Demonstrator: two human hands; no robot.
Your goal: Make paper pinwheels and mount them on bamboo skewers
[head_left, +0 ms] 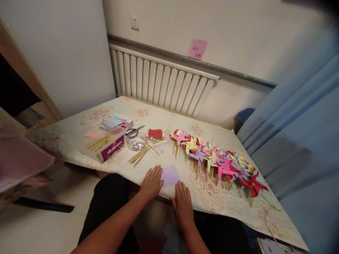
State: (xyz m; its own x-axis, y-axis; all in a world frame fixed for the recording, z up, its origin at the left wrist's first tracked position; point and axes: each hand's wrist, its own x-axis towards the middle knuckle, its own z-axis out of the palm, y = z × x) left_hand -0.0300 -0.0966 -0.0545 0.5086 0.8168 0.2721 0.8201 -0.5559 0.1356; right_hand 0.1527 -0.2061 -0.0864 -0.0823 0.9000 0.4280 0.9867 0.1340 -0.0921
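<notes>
A lilac paper square [170,176] lies flat near the front edge of the cloth-covered table. My left hand [152,182] rests flat at its left side, fingers stretched out and touching the paper's edge. On the lower right, my right hand [182,204] lies palm down, with its fingertips at the paper's corner. Neither hand grips anything. Just beyond are loose wooden sticks [138,156], a clear round tub of small metal pins [136,144] and a stack of cut paper with red pieces on top [155,134].
Rows of finished paper pinwheels [225,168] on sticks stretch along the right. At left, a clear box with a purple label [112,150] holds more sticks. Dark scissors [134,131] lie behind the tub, near coloured paper [113,121]. A radiator [161,79] and blue curtain [296,141] border the table.
</notes>
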